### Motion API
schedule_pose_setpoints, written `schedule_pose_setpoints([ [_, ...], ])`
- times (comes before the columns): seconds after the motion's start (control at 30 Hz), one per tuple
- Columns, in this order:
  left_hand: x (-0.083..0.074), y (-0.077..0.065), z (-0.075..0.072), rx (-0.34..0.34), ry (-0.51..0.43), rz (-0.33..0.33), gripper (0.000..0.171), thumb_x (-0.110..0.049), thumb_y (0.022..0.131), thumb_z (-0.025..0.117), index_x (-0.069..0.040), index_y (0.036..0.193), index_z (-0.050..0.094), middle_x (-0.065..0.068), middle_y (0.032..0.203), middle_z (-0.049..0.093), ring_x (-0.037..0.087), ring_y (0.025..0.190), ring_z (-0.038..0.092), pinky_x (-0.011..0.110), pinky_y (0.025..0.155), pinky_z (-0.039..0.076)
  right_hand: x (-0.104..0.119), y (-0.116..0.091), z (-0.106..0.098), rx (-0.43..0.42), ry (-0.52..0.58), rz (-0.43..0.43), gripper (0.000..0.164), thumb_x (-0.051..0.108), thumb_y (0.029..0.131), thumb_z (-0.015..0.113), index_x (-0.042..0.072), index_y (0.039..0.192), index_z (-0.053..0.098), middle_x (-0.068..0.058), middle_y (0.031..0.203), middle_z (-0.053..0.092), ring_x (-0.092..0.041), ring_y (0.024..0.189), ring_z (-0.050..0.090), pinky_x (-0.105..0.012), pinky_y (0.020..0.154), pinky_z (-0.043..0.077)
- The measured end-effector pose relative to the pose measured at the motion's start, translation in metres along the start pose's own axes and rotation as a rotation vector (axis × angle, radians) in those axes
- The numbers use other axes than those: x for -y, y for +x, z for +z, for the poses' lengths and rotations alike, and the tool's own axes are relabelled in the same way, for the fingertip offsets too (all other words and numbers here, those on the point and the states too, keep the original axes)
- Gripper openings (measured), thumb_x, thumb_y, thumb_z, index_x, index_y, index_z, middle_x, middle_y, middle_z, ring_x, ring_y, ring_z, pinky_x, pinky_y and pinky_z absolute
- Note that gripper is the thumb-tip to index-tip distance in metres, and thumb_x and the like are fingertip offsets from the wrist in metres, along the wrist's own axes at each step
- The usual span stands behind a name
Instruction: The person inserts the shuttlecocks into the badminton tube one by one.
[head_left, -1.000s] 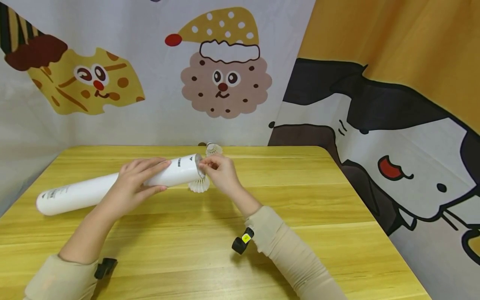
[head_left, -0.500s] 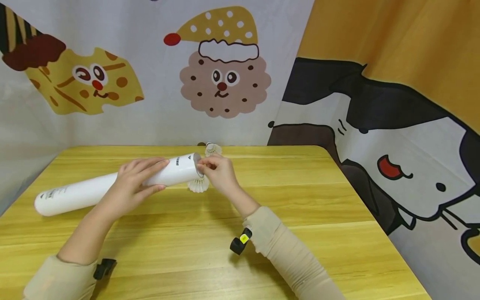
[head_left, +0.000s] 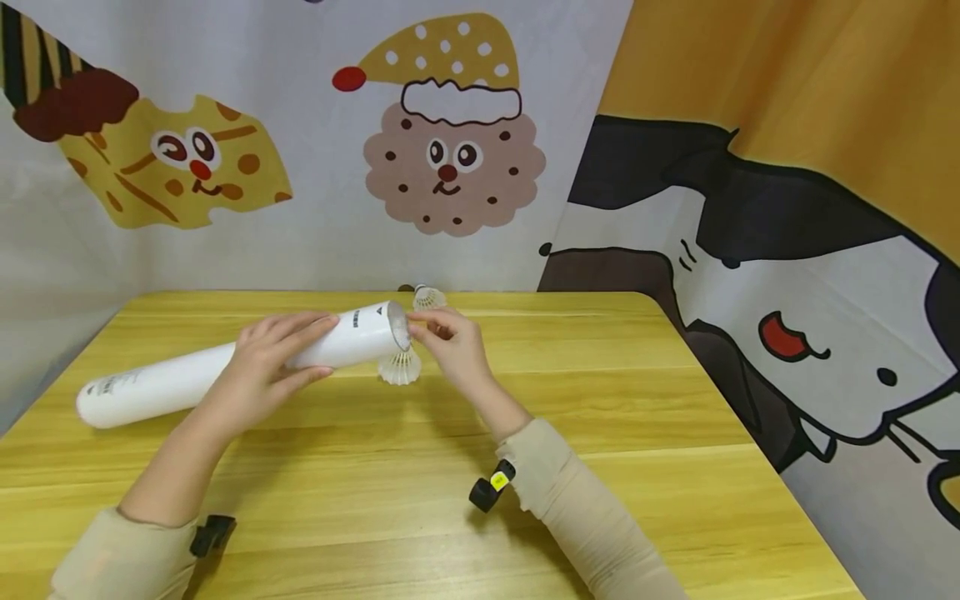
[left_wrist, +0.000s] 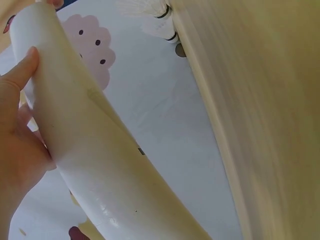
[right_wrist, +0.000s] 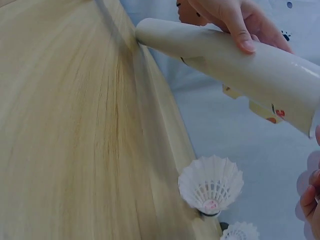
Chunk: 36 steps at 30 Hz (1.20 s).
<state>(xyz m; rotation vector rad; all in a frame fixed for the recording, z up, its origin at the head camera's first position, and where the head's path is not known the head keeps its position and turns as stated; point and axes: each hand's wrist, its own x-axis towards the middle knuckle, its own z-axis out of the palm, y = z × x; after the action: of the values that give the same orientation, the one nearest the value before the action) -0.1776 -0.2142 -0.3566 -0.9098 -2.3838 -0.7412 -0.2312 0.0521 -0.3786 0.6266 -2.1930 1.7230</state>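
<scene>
A long white tube (head_left: 352, 337) with dark print lies slanted across the table, its near-right end raised. My left hand (head_left: 266, 367) grips the tube from above, thumb and fingers spread along its sides. At the tube's uncovered mouth (head_left: 400, 325), the bent fingers of my right hand (head_left: 453, 342) touch or hover by the rim; whatever sits between the fingertips is hidden. Something whitish shows inside the mouth, too small to make out. Below the mouth a white shuttlecock (head_left: 399, 367) stands on the table, and another shuttlecock (head_left: 429, 297) is near the back edge.
The wooden table (head_left: 360, 500) has its back edge against a curtain (head_left: 300, 250) printed with cartoon figures. Each forearm wears a black strap mount, such as the right wrist mount (head_left: 491, 486).
My right hand has drawn slightly right from the tube's mouth, exposing more of the opening. The left hand and tube stay almost as they were.
</scene>
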Motion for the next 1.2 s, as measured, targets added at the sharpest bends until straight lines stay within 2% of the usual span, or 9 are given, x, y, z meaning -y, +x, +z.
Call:
schedule_pose_setpoints([
  [0.2,0.003,-0.001,-0.002,-0.012,-0.001,-0.009,0.076,-0.007,0.073,0.082,-0.019,0.141,0.051,0.010,0.136,0.051,0.035,0.118,0.044,0.058,0.093,0.024,-0.009,-0.002,-0.008,-0.036,-0.003,-0.019,0.020,0.006,0.084,0.073,-0.002,0.102,0.072,-0.008,0.076,0.057,-0.014,0.066,0.044,-0.019,0.054,0.035],
  [0.37,0.004,-0.001,-0.003,-0.018,-0.006,-0.012,0.075,-0.006,0.072,0.082,-0.019,0.140,0.052,0.010,0.136,0.051,0.036,0.118,0.043,0.059,0.093,0.023,0.006,-0.010,-0.015,-0.047,-0.047,-0.016,0.014,-0.003,0.082,0.072,-0.010,0.094,0.070,-0.015,0.071,0.056,-0.017,0.063,0.045,-0.021,0.054,0.036],
  [0.43,0.004,-0.001,-0.004,-0.019,-0.007,-0.017,0.075,-0.006,0.072,0.082,-0.018,0.140,0.052,0.010,0.136,0.051,0.036,0.118,0.043,0.060,0.093,0.023,0.000,-0.012,-0.015,-0.048,-0.064,-0.009,0.013,-0.001,0.082,0.073,-0.008,0.093,0.071,-0.012,0.072,0.058,-0.016,0.063,0.046,-0.022,0.055,0.037],
  [0.6,0.004,-0.001,-0.004,-0.021,-0.008,-0.033,0.076,-0.005,0.072,0.082,-0.018,0.140,0.052,0.009,0.136,0.051,0.035,0.118,0.043,0.058,0.093,0.023,-0.035,-0.013,-0.014,-0.033,-0.122,0.040,0.013,0.009,0.082,0.077,0.001,0.092,0.075,-0.003,0.072,0.060,-0.012,0.061,0.046,-0.021,0.054,0.038],
  [0.87,0.005,0.000,-0.005,-0.038,-0.006,-0.037,0.076,-0.004,0.071,0.083,-0.016,0.139,0.053,0.009,0.136,0.051,0.035,0.118,0.043,0.058,0.093,0.023,-0.052,-0.021,-0.010,0.018,-0.183,0.092,0.010,0.008,0.082,0.077,0.003,0.091,0.076,0.000,0.071,0.057,-0.009,0.058,0.046,-0.022,0.052,0.039],
  [1.2,0.005,0.001,-0.007,-0.043,-0.017,-0.046,0.075,-0.004,0.071,0.083,-0.015,0.138,0.053,0.010,0.136,0.051,0.036,0.120,0.041,0.056,0.093,0.022,-0.066,-0.025,-0.004,0.070,-0.189,0.166,0.015,0.012,0.083,0.077,0.002,0.094,0.075,0.002,0.069,0.057,-0.007,0.054,0.044,-0.020,0.048,0.036],
])
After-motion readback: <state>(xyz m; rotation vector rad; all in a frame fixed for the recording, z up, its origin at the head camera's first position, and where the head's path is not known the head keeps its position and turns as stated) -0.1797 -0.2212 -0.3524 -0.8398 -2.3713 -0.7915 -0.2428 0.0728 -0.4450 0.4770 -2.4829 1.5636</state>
